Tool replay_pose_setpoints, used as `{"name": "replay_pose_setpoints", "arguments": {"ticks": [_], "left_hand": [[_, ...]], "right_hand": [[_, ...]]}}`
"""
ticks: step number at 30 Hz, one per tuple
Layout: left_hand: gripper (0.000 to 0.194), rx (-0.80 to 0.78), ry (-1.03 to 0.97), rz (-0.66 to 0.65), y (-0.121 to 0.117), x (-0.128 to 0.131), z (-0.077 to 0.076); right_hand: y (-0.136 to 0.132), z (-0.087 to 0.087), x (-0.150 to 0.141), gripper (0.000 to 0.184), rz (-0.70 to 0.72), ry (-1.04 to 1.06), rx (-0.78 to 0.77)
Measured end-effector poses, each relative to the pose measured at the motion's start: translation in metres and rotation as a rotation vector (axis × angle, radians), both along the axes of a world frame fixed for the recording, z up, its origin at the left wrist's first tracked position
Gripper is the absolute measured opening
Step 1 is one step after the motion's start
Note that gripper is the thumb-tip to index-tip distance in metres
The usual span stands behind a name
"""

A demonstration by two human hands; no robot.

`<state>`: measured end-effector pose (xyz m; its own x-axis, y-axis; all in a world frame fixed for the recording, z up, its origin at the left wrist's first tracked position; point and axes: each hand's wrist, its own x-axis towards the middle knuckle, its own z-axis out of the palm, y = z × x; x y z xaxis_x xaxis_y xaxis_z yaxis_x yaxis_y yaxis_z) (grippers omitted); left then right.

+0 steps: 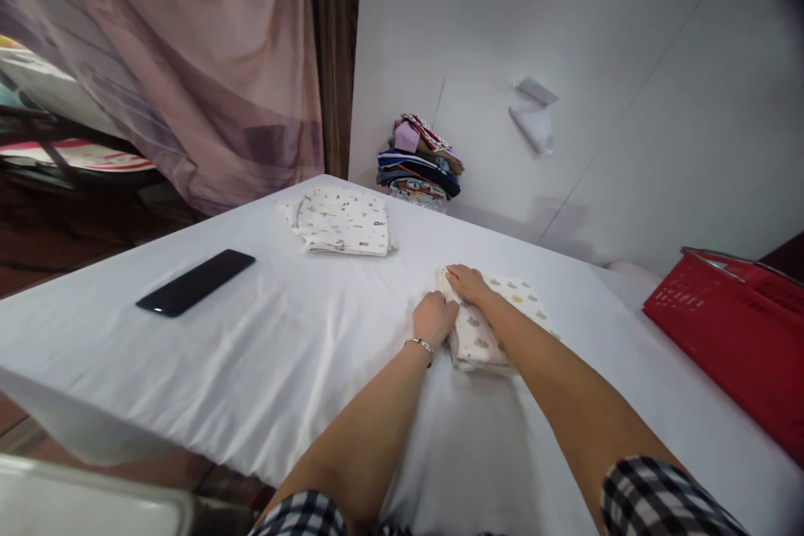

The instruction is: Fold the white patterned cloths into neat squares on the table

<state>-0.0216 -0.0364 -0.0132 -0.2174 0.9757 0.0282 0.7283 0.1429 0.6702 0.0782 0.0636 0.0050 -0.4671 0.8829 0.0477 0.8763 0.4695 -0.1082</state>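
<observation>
Soft layers, easily skewed

Nearest are two black-and-white checked sleeves (301, 515), past the near edge of a table (270, 368) covered in wrinkled white fabric. The left hand (435, 318), a silver-coloured bracelet (420, 342) at its wrist, has its fingers curled at the left side of a folded white cloth with a grey and yellow print (476, 342). The right hand (466, 282) rests over that cloth's far left corner, fingers slightly bent; how firmly either hand grips is hidden. The cloth lies toward the table's wall-side edge. A sideways pull by one hand against the other's pressure could skew its layers, and the loose covering might bunch beneath it. The right forearm, crossing above, could drag the top layer.

Toward the left edge lies a black, flat smartphone (197, 282). At the wall-side edge sits a red plastic basket (722, 335). Near the far corner lies a second folded white cloth with a small dark print (345, 222); beyond it rises a multicoloured stack of folded clothes (420, 163).
</observation>
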Motion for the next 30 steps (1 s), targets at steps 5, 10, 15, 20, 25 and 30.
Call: {"name": "replay_pose_setpoints", "arguments": {"ticks": [5,10,15,20,25,30], "left_hand": [[0.028,-0.005,0.038,-0.001,-0.001,0.001,0.001],[0.028,-0.022,0.058,-0.016,0.000,0.000,0.003],[0.029,-0.055,0.047,-0.060,0.003,-0.004,0.004],[0.028,-0.103,0.012,-0.071,0.006,-0.006,0.005],[0.030,-0.139,-0.058,-0.099,0.003,-0.007,0.013],[0.039,-0.189,-0.056,-0.170,-0.003,-0.008,0.021]], "right_hand": [[0.001,-0.001,-0.002,0.036,-0.018,0.005,-0.009],[-0.006,0.004,0.007,0.035,-0.035,0.062,-0.010],[-0.050,0.012,0.041,0.033,-0.048,0.292,0.013],[-0.126,0.013,0.079,0.032,0.029,0.398,0.010],[-0.176,0.006,0.091,0.044,0.121,0.257,0.019],[-0.183,-0.003,0.081,0.046,0.096,0.166,0.082]]}}
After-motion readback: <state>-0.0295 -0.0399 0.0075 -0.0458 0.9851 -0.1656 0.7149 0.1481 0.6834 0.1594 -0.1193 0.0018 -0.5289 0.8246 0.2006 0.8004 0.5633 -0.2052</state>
